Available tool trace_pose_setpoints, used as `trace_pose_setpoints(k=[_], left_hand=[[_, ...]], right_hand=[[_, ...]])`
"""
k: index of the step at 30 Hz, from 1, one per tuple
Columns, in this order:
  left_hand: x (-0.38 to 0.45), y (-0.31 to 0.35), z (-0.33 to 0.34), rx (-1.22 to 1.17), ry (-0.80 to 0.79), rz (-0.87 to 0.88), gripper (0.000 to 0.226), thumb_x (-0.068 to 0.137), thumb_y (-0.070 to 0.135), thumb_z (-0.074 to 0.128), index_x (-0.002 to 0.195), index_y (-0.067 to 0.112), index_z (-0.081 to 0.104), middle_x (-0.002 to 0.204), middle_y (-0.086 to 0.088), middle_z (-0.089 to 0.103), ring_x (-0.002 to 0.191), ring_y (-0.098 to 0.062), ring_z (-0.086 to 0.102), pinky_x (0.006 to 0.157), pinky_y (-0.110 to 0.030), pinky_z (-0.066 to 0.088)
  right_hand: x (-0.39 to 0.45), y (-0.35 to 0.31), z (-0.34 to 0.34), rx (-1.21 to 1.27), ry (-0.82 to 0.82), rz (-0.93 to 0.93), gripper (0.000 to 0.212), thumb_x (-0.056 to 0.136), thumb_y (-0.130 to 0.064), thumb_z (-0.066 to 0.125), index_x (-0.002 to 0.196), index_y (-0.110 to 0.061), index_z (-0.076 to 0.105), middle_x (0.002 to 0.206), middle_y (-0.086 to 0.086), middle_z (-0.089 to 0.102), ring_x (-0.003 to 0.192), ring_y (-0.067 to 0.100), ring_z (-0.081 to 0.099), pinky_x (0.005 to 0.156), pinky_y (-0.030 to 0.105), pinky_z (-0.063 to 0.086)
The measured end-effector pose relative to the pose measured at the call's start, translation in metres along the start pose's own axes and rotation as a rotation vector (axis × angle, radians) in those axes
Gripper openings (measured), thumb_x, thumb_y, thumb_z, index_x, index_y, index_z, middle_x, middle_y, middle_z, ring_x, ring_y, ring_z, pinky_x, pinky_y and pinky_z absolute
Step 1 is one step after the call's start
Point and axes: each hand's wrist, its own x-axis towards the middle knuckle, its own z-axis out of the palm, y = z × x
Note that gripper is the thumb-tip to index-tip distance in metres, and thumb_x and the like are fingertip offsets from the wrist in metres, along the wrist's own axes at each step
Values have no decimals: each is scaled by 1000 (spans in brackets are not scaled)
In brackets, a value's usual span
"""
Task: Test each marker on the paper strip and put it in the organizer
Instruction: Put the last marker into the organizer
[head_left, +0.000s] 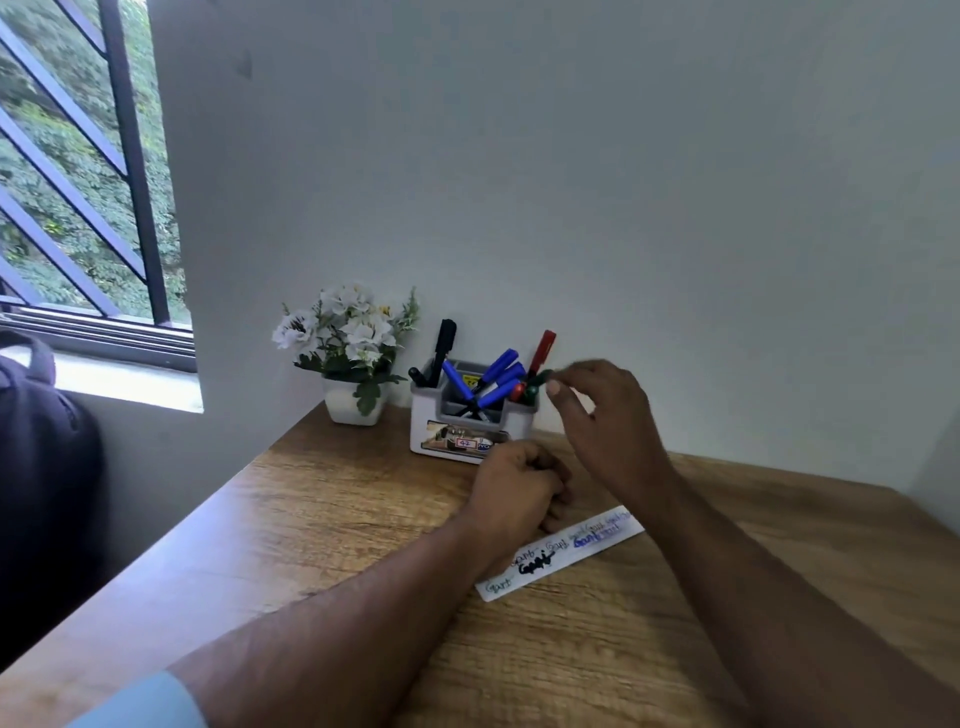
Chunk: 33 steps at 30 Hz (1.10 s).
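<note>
Pinched between the thumb and fingertips of the person's right hand (597, 410) is a green marker (537, 383), held at the right end of the organizer (470, 423), its lower end down among the other markers there. That hand is blurred, so the exact finger placement is hard to make out. The left hand (511, 486) is curled into a loose fist resting on the wooden table (322, 525), just in front of the organizer; whether it encloses anything cannot be told.

The organizer is a small white and grey box standing against the wall. It holds a black marker (444, 345) upright on its left side, several blue markers (491, 382) leaning in the middle, and a red marker (542, 351) upright on the right.

Nearer the person, a white paper strip (561, 553) lies slanted on the table, covered in scribbles of green, black and blue ink. A white pot of white flowers (350, 338) stands just left of the organizer.
</note>
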Motion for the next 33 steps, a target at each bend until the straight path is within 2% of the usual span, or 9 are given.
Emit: trace_pose_setpoints(k=[2,5,7,11,15,19,24,30,33], left_hand=[[-2,-1,1,29,-7,27,18,85,-10,48,83,-1,63,66,-11,62,49,-15,54,49,-27,46],[-5,-3,5,175,-38,137,22,83,-8,51,78,7,66,70,-4,65,52,-8,55,52,-24,44],[-7,-5,7,457,-37,291,22,83,-2,53,82,13,70,80,1,69,65,-4,59,60,-20,45],[-12,-7,11,981,-75,481,21,88,20,51,101,18,68,101,1,69,94,-17,60,77,-29,48],[-11,-3,16,1296,-92,542,25,93,34,44,106,21,62,108,-3,64,100,-23,58,74,-33,43],[-12,-6,23,1422,-57,539,27,98,35,40,109,20,60,110,-3,61,99,-23,58,70,-32,38],[-11,-9,22,1371,-68,463,28,98,36,38,116,23,57,114,0,58,103,-20,54,81,-37,48],[-12,-9,20,1368,-29,379,35,88,35,39,105,19,65,98,-1,63,85,-24,60,69,-39,50],[-12,-5,22,1385,-68,275,40,86,34,36,106,16,66,101,-3,64,86,-26,60,69,-41,50]], right_hand=[[-24,15,-13,-47,-98,-2,24,92,-25,56,98,-12,75,100,5,71,95,22,62,81,28,40],[-60,41,-33,-112,-288,45,20,92,-18,57,103,-14,74,102,-1,69,96,15,61,81,22,38],[-74,52,-36,-95,-384,71,21,92,-20,56,104,-17,73,104,-4,68,96,12,61,84,25,44],[-73,59,-28,-108,-463,107,31,89,-37,46,99,-24,72,100,-2,70,94,14,60,84,36,49],[-69,63,-22,-113,-469,87,44,81,-51,34,99,-29,69,100,-2,67,94,14,57,83,36,48],[-70,65,-22,-110,-430,111,32,82,-41,45,95,-22,68,97,2,64,93,19,57,80,36,46],[-71,66,-22,-100,-441,128,24,88,-33,53,102,-16,64,102,-1,64,94,18,55,78,28,37],[-72,64,-23,-113,-497,176,36,94,-33,42,116,-16,64,115,-1,63,103,20,55,90,36,44],[-71,59,-27,-138,-535,214,41,93,-33,38,120,-14,64,121,2,62,107,22,54,92,38,45]])
